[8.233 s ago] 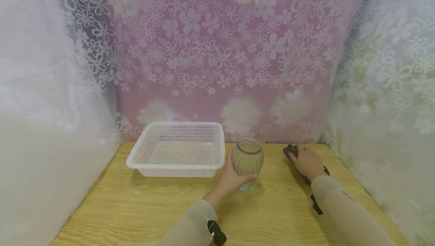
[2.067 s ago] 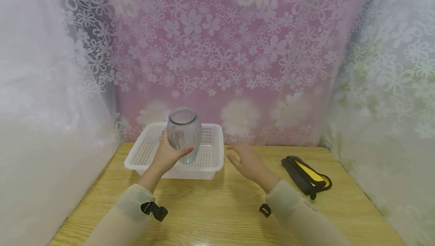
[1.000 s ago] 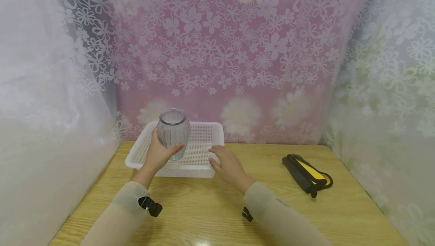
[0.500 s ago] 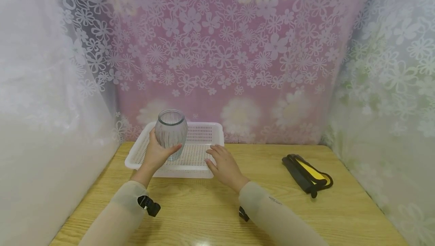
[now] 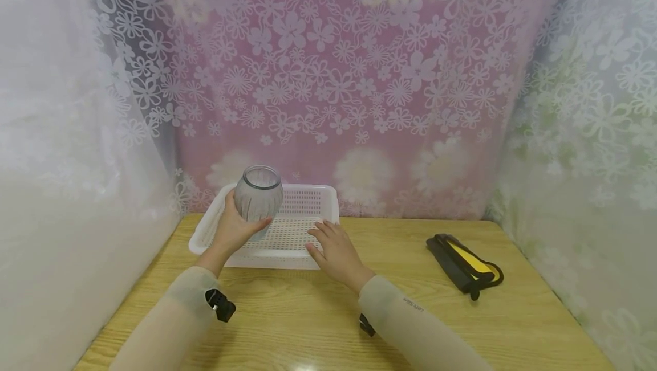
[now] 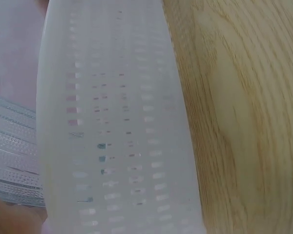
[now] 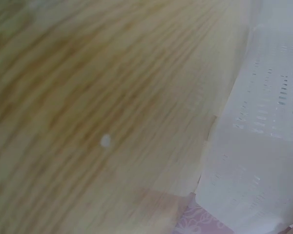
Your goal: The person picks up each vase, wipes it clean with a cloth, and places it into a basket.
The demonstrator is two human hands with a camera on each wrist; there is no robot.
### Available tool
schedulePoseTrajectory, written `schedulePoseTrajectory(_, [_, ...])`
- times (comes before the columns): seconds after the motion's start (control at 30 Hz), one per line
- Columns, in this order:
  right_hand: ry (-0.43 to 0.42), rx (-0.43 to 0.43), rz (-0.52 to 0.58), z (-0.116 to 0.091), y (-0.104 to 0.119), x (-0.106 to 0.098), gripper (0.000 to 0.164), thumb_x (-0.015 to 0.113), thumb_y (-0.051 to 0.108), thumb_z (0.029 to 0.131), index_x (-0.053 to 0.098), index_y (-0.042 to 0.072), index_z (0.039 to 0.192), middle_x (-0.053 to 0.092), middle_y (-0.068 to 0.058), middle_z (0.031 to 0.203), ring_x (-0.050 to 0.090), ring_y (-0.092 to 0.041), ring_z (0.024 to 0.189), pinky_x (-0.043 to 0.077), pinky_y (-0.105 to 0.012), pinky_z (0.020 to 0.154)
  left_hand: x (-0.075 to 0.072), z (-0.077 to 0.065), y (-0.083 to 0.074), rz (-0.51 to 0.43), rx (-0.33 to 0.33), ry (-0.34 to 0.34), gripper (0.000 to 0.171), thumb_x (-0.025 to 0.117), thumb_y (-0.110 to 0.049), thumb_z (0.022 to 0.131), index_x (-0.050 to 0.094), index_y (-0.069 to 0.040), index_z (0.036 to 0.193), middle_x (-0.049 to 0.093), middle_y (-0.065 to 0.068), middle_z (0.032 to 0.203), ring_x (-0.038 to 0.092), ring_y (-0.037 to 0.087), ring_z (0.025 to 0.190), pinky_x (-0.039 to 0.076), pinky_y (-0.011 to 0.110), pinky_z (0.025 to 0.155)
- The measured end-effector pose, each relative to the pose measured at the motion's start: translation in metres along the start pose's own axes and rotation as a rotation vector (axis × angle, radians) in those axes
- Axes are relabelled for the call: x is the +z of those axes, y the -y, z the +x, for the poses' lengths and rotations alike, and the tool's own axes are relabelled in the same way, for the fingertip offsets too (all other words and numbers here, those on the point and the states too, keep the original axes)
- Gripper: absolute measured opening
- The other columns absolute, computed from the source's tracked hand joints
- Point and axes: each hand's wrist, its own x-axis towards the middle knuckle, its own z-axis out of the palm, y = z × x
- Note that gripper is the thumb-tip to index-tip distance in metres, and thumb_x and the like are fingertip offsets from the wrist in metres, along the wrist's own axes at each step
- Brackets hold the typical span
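In the head view my left hand (image 5: 235, 231) grips a clear ribbed glass vase (image 5: 259, 203), thumb across its near side. The vase leans slightly, mouth up, over the left part of a white plastic basket (image 5: 277, 257). Whether its base touches the basket floor I cannot tell. My right hand (image 5: 336, 252) lies over the basket's front right corner, fingers loosely bent and holding no separate object. In the left wrist view the slotted basket wall (image 6: 112, 97) hides much of the vase (image 6: 14, 151). The right wrist view shows the basket side (image 7: 263, 146), with the hand almost wholly out of frame.
A black and yellow pouch (image 5: 464, 265) with a loop strap lies on the right of the wooden table (image 5: 308, 314). A pink floral curtain (image 5: 328, 103) hangs behind the table, and pale sheets close off both sides.
Since the earliest frame, the vase has gone from the table to over the basket and the right hand has left the pouch. Lately the vase has tilted slightly; the right hand has shifted left.
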Motion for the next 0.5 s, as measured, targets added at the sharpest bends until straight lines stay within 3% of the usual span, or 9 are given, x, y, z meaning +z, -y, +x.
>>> schedulePoseTrajectory(0.5, [-0.006,-0.004,-0.022,0.001,-0.001,0.003,0.052,0.036,0.047,0.108,0.051,0.013,0.145,0.044,-0.014,0.153,0.031,-0.033,0.146,0.017,-0.053,0.121,-0.013,0.01,0.006,0.12,0.001,0.031,0.119,0.089,-0.044,0.074,0.012,-0.013,0.159,0.037,0.024,0.152,0.04,0.046,0.135,0.038,0.066,0.103])
